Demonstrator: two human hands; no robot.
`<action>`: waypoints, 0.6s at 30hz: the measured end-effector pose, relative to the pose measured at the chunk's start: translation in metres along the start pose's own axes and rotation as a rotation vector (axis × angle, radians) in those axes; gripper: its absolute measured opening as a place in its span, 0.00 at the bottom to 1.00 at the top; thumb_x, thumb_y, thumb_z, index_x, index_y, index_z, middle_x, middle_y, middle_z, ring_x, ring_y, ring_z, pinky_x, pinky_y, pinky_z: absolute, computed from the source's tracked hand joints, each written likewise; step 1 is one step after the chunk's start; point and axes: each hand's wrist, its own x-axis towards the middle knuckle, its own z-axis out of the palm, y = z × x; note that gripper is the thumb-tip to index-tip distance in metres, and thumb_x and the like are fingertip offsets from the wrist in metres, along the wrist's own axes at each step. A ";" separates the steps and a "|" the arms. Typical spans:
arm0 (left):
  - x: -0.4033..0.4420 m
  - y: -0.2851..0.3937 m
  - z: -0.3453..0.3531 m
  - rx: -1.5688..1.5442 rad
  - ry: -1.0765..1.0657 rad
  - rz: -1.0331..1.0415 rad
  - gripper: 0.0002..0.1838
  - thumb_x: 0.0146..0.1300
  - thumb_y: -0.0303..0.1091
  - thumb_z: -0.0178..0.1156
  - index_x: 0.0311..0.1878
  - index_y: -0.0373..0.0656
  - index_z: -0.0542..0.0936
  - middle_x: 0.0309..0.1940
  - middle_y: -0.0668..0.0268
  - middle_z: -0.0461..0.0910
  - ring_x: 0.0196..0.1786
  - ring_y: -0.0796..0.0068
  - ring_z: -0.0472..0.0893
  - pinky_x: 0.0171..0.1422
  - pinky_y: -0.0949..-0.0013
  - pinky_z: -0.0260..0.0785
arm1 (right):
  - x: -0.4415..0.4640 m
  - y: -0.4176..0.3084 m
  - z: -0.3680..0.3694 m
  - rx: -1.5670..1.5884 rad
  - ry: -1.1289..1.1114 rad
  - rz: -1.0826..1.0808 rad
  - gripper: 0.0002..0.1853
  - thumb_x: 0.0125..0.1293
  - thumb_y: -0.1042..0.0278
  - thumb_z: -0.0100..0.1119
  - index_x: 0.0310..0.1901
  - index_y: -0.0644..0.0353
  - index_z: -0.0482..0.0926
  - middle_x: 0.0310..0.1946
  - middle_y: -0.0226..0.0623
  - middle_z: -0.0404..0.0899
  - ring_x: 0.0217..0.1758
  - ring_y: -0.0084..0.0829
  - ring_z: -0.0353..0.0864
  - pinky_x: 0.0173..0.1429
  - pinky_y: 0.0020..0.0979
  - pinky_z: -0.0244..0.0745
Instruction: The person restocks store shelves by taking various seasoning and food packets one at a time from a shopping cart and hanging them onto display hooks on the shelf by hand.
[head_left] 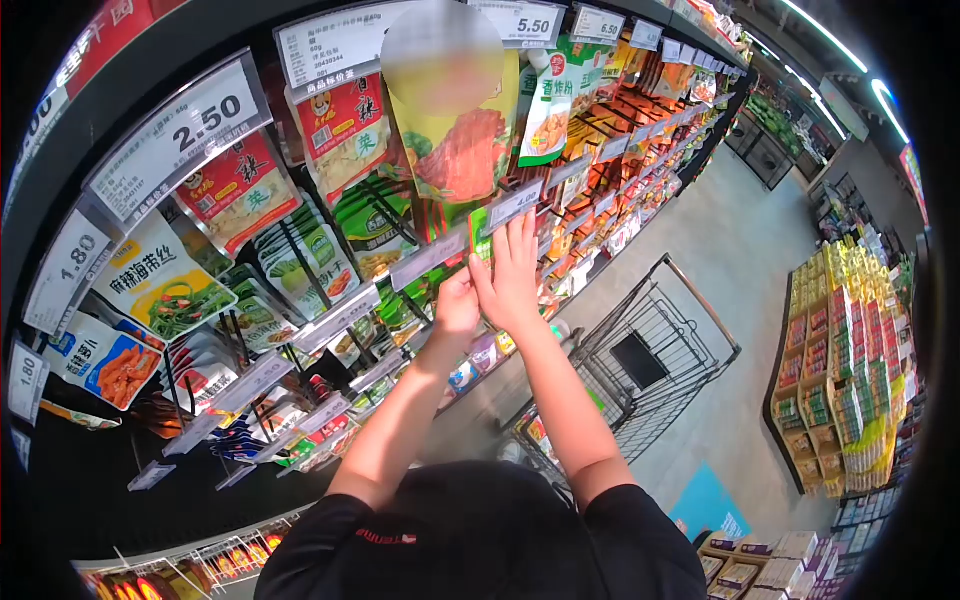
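Observation:
My left hand (458, 306) is closed with its fingertips at the lower edge of a narrow green packet (480, 236) at the shelf front. Beside it, my right hand (512, 275) has its fingers stretched out, reaching up to a white price tag (516, 206) and the packet's right side. Most of the packet is hidden behind the hands and tag. Just above hangs a large yellow pouch (460, 150) with a red food picture, its top blurred. A white and green pouch (548, 105) hangs to its right.
Hanging food packets, such as a red one (240, 195), fill the hooks on the left. Price tags (190, 130) jut out along the rails. A wire shopping cart (650, 360) stands in the aisle at right, before a stocked display (845, 370).

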 end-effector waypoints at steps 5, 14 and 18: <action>0.006 0.000 -0.013 -0.113 -0.015 -0.048 0.17 0.73 0.29 0.51 0.60 0.31 0.70 0.55 0.56 0.78 0.55 0.67 0.80 0.60 0.66 0.74 | 0.014 0.000 0.004 -0.001 -0.049 -0.030 0.34 0.67 0.54 0.54 0.68 0.66 0.60 0.73 0.56 0.52 0.78 0.62 0.41 0.75 0.61 0.37; 0.003 0.008 -0.008 -0.132 0.060 -0.047 0.17 0.71 0.27 0.54 0.60 0.31 0.70 0.55 0.56 0.78 0.55 0.68 0.80 0.59 0.66 0.75 | 0.012 0.001 0.013 -0.091 -0.140 -0.033 0.38 0.66 0.55 0.54 0.72 0.65 0.55 0.72 0.57 0.54 0.77 0.60 0.44 0.75 0.62 0.37; -0.001 0.024 0.011 -0.130 0.129 0.003 0.18 0.71 0.29 0.55 0.60 0.32 0.70 0.55 0.57 0.78 0.54 0.70 0.80 0.59 0.67 0.74 | 0.017 -0.002 0.018 -0.050 -0.167 0.011 0.34 0.66 0.54 0.55 0.70 0.63 0.62 0.71 0.53 0.57 0.77 0.57 0.46 0.74 0.65 0.37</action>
